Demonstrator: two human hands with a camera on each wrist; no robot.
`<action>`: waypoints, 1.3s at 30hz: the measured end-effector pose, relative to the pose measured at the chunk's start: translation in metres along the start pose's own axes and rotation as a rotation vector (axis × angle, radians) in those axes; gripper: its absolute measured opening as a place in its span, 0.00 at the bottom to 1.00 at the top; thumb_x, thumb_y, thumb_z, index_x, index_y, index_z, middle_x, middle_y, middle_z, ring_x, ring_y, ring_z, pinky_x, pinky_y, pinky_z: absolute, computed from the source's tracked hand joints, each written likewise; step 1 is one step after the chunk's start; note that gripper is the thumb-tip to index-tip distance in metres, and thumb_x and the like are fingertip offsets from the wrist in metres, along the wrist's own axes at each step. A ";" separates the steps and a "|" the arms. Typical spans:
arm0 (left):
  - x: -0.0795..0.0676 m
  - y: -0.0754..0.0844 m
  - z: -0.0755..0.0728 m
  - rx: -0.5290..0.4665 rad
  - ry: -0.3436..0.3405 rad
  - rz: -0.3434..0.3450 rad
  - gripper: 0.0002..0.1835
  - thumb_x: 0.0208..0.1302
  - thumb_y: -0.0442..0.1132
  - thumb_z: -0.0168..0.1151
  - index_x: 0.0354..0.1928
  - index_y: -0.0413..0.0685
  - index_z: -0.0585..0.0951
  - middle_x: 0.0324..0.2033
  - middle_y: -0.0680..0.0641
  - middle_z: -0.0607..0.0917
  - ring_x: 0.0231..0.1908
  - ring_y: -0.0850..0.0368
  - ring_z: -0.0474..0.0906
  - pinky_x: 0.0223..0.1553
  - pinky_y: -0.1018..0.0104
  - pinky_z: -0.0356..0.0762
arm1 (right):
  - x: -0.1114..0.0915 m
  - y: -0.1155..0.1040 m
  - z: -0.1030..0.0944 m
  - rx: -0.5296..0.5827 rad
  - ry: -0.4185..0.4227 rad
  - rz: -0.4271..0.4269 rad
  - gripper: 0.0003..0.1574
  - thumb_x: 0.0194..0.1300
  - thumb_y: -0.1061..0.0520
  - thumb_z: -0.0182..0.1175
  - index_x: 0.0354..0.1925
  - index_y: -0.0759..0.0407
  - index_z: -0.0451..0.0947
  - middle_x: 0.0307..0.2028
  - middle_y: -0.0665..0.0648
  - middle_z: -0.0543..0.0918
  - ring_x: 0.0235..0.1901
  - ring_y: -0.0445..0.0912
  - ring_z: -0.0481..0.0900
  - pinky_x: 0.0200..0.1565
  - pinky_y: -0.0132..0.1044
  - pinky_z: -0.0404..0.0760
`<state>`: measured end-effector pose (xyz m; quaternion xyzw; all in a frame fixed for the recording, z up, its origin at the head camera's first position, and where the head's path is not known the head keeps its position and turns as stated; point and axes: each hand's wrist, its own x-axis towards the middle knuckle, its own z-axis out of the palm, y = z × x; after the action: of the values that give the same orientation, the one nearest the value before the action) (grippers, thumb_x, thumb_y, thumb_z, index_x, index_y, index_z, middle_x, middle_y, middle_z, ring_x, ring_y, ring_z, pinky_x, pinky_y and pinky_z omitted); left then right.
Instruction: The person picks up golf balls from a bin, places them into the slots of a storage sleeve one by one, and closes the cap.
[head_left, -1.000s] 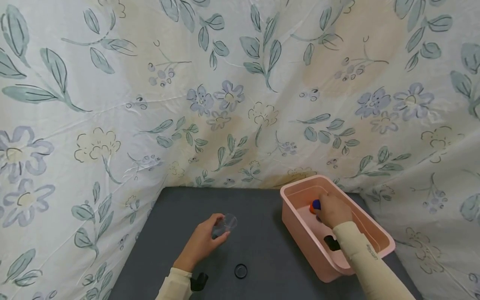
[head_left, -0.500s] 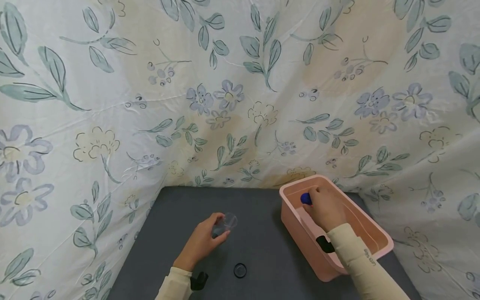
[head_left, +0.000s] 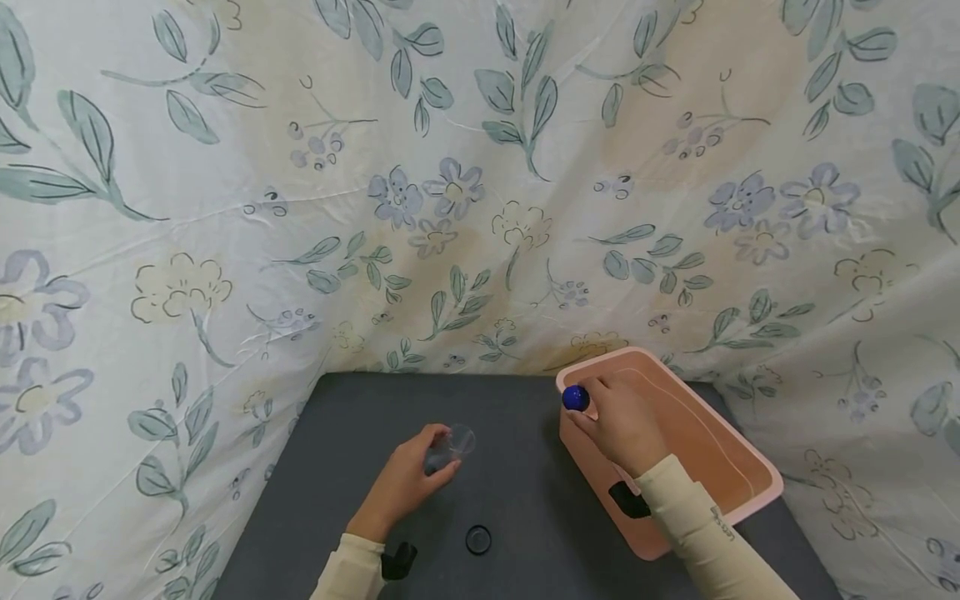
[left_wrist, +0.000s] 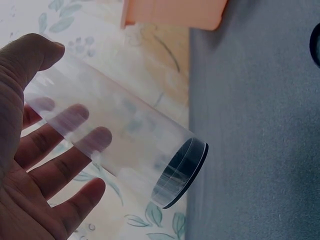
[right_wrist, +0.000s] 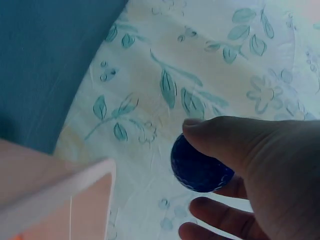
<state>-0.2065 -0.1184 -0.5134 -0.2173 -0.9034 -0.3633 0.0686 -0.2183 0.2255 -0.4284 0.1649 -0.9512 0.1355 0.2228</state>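
The right hand [head_left: 622, 429] has lifted the blue ball [head_left: 576, 397] out of the pink bin [head_left: 738, 479], its grip pinching the ball above the bin's near-left corner. The left hand [head_left: 405, 483] grasps a clear tube [head_left: 448, 450] over the desk [head_left: 517, 467], near a black cap [head_left: 478, 540].

A dark grey table top [head_left: 517, 467] is seen, bounded behind and at both sides by a draped cloth [head_left: 450, 192] printed with pale blue flowers and grey-green leaves; creases are noted across it. A small black ring-shaped lid [head_left: 478, 540] is found lying flat on the table near the front edge, apart from everything else. The cloth is also seen in both wrist views, meeting the table edge. The lid's edge is cut off at the right border of the left wrist view.
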 end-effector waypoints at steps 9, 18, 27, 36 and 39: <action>0.001 0.002 0.003 0.001 0.013 0.005 0.27 0.66 0.44 0.73 0.64 0.51 0.76 0.56 0.48 0.86 0.55 0.54 0.85 0.52 0.53 0.86 | 0.000 -0.033 0.012 0.156 -0.061 0.051 0.31 0.60 0.48 0.77 0.57 0.62 0.82 0.47 0.61 0.83 0.41 0.52 0.83 0.48 0.49 0.88; 0.001 0.005 0.005 0.005 0.020 0.010 0.27 0.66 0.44 0.73 0.64 0.49 0.76 0.55 0.47 0.87 0.55 0.53 0.85 0.54 0.52 0.85 | -0.001 -0.062 0.029 0.322 -0.096 0.081 0.30 0.61 0.45 0.76 0.57 0.55 0.83 0.51 0.54 0.86 0.49 0.48 0.85 0.55 0.48 0.86; 0.002 0.007 0.003 -0.002 0.021 0.046 0.26 0.66 0.43 0.73 0.64 0.50 0.76 0.55 0.46 0.87 0.56 0.53 0.85 0.55 0.52 0.85 | -0.004 -0.086 0.042 0.474 -0.132 0.088 0.29 0.63 0.43 0.75 0.59 0.52 0.83 0.53 0.53 0.86 0.50 0.46 0.85 0.56 0.47 0.86; 0.002 0.007 0.002 -0.006 0.022 0.048 0.26 0.66 0.43 0.73 0.63 0.51 0.76 0.55 0.47 0.86 0.55 0.53 0.85 0.56 0.53 0.85 | -0.004 -0.101 0.055 0.564 -0.150 0.074 0.29 0.65 0.43 0.72 0.60 0.50 0.82 0.52 0.49 0.84 0.50 0.42 0.83 0.53 0.45 0.86; 0.002 0.007 0.001 -0.003 0.022 0.043 0.26 0.66 0.43 0.73 0.64 0.50 0.76 0.56 0.48 0.86 0.57 0.53 0.85 0.58 0.52 0.84 | -0.004 -0.103 0.057 0.588 -0.157 0.067 0.29 0.66 0.42 0.72 0.60 0.51 0.82 0.52 0.49 0.84 0.50 0.43 0.83 0.53 0.46 0.86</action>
<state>-0.2054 -0.1123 -0.5096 -0.2326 -0.8971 -0.3657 0.0861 -0.1980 0.1135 -0.4606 0.2010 -0.8904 0.3991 0.0866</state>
